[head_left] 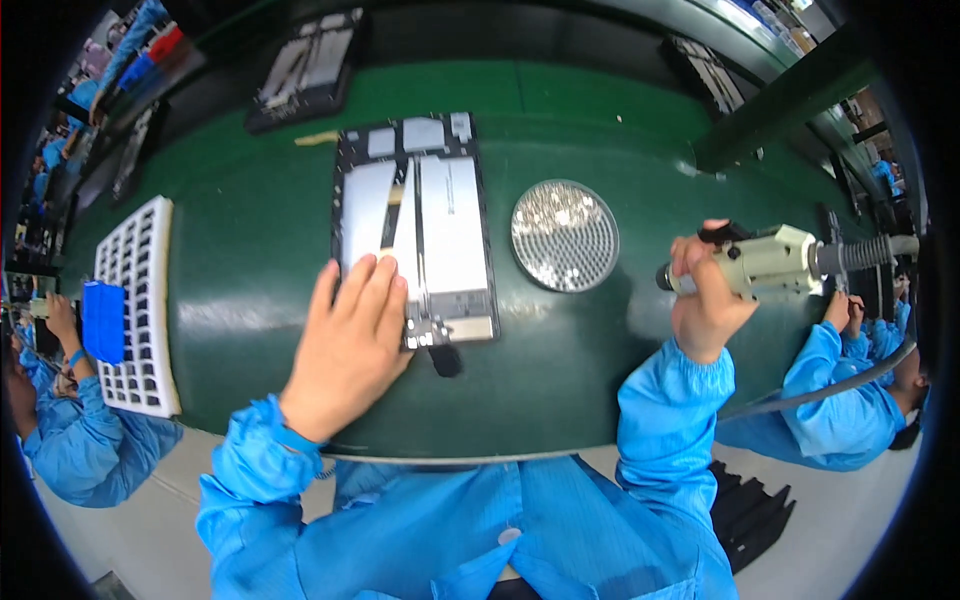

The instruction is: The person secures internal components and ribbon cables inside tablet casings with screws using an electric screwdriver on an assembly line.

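Observation:
My left hand (357,330) lies with fingers stretched out over the lower left of an opened tablet (450,235). White battery panels, dark ribbon cables and a black frame show inside it, and a small black tab (446,361) sticks out below. On the right, my right hand (708,290) is wrapped round a pale beige electric screwdriver (775,262). The tool is tilted on its side above the table, its ribbed cable end to the right. Between tablet and screwdriver stands a round dimpled dish (566,236) with small shiny pieces, probably screws, at its far side.
At the left edge leans a white foam tray (168,300) of small black parts, with a blue piece (104,322) on it. Another opened tablet (310,65) lies at the back. A green post (790,105) rises at the far right. Co-workers in blue sit on both sides.

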